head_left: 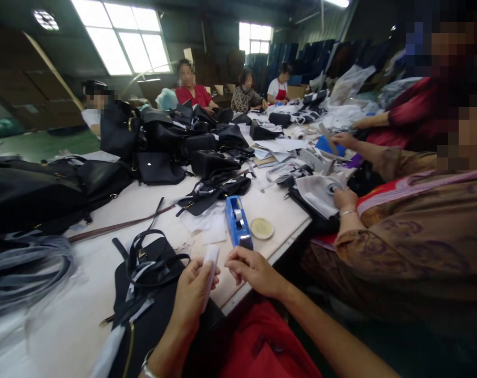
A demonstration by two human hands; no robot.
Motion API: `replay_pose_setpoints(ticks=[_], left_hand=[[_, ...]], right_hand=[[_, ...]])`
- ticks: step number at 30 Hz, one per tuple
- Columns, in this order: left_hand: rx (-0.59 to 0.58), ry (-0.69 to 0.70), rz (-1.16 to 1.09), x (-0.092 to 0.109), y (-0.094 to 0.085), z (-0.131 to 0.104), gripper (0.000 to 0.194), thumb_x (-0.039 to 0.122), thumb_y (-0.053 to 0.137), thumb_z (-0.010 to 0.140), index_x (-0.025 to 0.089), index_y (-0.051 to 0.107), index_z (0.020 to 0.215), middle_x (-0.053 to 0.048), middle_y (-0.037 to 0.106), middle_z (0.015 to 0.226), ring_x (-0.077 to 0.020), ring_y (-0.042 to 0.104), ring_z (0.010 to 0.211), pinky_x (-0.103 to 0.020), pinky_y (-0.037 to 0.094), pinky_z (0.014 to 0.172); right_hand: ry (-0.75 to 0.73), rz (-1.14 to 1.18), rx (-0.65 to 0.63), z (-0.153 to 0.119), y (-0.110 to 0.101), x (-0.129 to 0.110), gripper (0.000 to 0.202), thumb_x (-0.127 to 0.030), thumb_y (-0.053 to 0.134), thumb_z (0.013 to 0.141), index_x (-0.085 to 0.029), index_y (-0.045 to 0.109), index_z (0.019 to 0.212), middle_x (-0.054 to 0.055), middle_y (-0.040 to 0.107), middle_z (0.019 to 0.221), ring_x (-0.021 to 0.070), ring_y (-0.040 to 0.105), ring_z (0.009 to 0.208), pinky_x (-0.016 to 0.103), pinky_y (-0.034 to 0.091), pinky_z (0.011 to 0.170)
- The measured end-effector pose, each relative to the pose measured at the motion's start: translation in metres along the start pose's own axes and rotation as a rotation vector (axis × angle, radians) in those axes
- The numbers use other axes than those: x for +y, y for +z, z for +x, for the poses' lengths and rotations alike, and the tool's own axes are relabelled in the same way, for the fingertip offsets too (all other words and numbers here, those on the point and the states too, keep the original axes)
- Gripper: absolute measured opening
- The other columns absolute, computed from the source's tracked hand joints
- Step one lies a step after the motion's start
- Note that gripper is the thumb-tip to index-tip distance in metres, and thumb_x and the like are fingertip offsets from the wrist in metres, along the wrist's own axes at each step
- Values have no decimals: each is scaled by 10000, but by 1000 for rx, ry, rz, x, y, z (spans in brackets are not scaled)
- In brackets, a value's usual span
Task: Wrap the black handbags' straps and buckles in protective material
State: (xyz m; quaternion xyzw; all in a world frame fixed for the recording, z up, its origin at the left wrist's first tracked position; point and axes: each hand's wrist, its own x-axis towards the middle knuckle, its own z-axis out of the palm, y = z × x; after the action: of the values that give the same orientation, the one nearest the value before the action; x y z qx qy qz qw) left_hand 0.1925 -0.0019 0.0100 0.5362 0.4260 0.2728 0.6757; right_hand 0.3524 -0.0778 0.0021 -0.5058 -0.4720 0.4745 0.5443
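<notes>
My left hand (195, 286) is closed around a narrow folded strip of white paper (211, 262), thumb pressed on its face. My right hand (256, 270) hovers just to the right, its fingers curled together; whatever they pinch, if anything, is too small to make out. Directly behind the right hand stands a blue tape dispenser (235, 223) with a tape roll in it. A black handbag (124, 286) with looped handles and a gold zip lies left of and partly behind my left forearm, with white wrapping on some parts.
Beside the dispenser lies a round yellowish disc (261, 228). White paper sheets (215, 228) and black straps lie behind it. Black bags (159, 168) pile up along the far left. A co-worker's hand (344, 199) holds white material at the right; other people sit around the table (288, 210).
</notes>
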Motion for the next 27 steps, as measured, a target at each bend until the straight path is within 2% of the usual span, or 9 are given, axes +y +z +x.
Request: replay_pose_setpoints(ticks=[3,7,12,19,21,24,26,27], left_hand=[[3,14,-14,-2,0,1,333,463,630,799,137,593,853,-26,628,728,-105,516,571,-217,405,534],[3,32,-16,-2,0,1,335,460,631,801,140,587,893,-17,613,712,-102,507,567,-209,384,520],[-3,8,4,4,2,0,324,459,617,811,142,574,854,-20,616,701,-100,501,552,-206,373,507],[-29,-27,-72,11,2,-1,332,462,630,793,139,584,851,-27,619,706,-96,489,522,-203,357,492],[-31,-36,-79,12,1,-2,334,468,643,780,144,592,846,-22,618,705,-95,490,523,-201,356,493],[-55,-38,-83,13,0,-4,322,449,648,784,141,597,864,-18,607,690,-95,490,534,-196,352,497],[-71,-40,-81,15,0,-5,305,431,636,804,138,593,880,-22,607,697,-91,489,544,-192,354,501],[-79,-44,-84,15,-1,-5,295,424,626,817,139,589,880,-25,610,708,-88,486,545,-190,356,502]], right_hand=[[-190,-260,-58,10,7,-17,150,-253,468,938,-161,586,923,-7,556,733,87,515,630,202,434,608],[-400,-587,-80,23,5,-12,144,-180,446,937,-158,581,982,30,582,821,122,546,752,231,434,714],[-523,-749,-123,32,-2,-8,175,-110,430,911,-152,548,1034,66,606,918,155,561,859,253,431,792],[-397,-700,-178,39,-6,-20,161,-208,420,950,-186,565,1016,33,604,855,136,566,754,222,428,711],[-351,-651,-192,41,-8,-23,203,-208,434,944,-199,566,1098,15,595,801,130,562,716,221,426,682],[-252,-565,-203,45,-11,-23,475,-183,510,898,-248,408,1357,-33,569,697,116,556,636,211,420,633],[-175,-450,-212,48,-13,-19,617,-180,558,864,-248,303,1422,-53,564,659,108,557,594,206,424,607],[-140,-368,-215,49,-13,-16,624,-195,575,856,-236,304,1416,-55,565,650,106,558,580,204,428,592]])
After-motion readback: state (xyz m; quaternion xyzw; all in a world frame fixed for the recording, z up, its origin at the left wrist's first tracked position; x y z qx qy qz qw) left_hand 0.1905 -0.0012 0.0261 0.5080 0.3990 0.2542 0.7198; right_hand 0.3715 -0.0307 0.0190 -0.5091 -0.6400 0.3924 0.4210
